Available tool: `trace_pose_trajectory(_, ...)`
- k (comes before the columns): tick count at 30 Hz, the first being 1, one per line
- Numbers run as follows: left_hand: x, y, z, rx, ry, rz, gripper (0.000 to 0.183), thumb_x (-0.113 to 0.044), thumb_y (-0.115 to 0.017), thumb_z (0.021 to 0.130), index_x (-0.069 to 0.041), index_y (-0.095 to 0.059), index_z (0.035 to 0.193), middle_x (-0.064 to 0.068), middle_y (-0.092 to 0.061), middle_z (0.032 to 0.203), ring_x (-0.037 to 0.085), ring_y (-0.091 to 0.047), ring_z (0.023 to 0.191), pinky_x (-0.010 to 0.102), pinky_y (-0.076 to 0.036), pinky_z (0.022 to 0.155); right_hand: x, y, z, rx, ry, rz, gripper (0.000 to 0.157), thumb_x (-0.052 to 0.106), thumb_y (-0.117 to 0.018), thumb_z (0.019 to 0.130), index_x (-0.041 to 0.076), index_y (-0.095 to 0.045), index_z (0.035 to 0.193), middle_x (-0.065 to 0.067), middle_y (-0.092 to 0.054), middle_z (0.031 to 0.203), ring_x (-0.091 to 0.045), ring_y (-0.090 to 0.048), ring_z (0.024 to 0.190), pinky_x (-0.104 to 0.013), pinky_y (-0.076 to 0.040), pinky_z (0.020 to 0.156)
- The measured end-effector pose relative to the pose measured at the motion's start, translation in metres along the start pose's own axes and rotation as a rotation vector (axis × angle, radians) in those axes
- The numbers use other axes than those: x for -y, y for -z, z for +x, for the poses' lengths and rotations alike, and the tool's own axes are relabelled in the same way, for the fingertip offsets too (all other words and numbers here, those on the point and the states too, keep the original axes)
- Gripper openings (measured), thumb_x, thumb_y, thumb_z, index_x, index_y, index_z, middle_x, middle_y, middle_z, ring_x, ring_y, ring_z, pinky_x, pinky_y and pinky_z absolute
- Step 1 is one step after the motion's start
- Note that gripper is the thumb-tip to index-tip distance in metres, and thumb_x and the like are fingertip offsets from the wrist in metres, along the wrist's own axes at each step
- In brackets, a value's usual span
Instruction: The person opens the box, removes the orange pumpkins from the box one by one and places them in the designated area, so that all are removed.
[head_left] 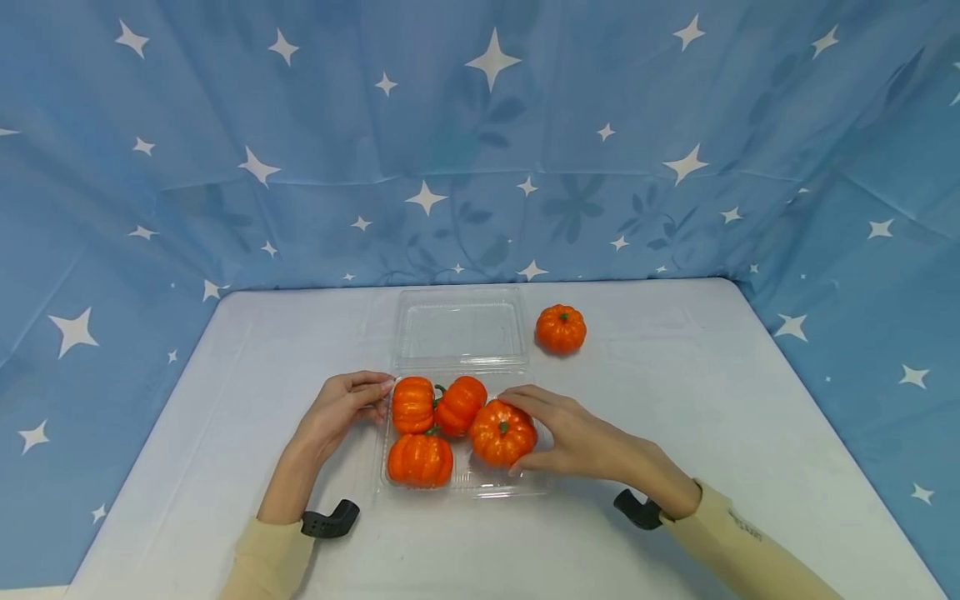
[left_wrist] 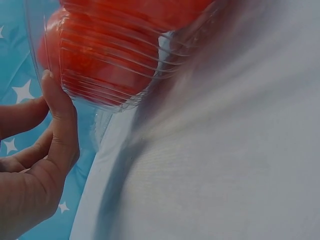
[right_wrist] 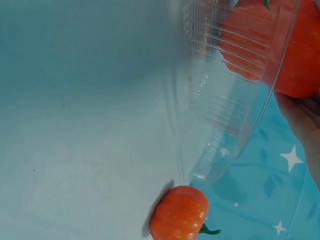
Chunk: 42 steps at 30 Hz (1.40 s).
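A clear plastic clamshell box (head_left: 487,482) lies on the table with its lid (head_left: 461,329) folded back. Inside, on the left, sit three small orange pumpkins, among them an upper one (head_left: 413,405), a middle one (head_left: 461,406) and a lower one (head_left: 420,461). My right hand (head_left: 573,433) grips another pumpkin (head_left: 502,433) over the right part of the box, thumb and fingers on opposite sides. With its fingertips, my left hand (head_left: 345,410) touches the box's left rim; in the left wrist view a finger (left_wrist: 61,112) lies against the clear wall.
One more orange pumpkin (head_left: 561,329) with a green stem stands on the white table (head_left: 675,358), right of the lid. Behind the table hangs a blue curtain (head_left: 480,150) with white stars. Each wrist wears a black band (head_left: 330,521).
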<state>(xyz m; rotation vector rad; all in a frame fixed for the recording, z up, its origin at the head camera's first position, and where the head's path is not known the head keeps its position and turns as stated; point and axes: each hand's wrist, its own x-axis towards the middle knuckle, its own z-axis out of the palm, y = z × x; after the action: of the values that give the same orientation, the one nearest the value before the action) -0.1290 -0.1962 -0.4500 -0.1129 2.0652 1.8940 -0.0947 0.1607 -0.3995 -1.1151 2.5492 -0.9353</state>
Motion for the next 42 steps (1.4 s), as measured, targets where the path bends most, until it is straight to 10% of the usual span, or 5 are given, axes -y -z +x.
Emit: trace_pose_trajectory(42, 0.001, 0.001, -0.001, 0.017, 0.003, -0.006, 0.042, -0.018, -0.064, 0.103, 0.013, -0.053, 0.128, 0.002, -0.065, 0.079, 0.012, -0.06, 0.068, 0.023, -0.058, 0.067, -0.031, 0.028, -0.023, -0.422, -0.078, -0.115, 0.082, 0.021, -0.095, 0.073, 0.005, -0.056, 0.144, -0.012, -0.06, 0.142, -0.033, -0.059, 0.131, -0.052, -0.055, 0.1)
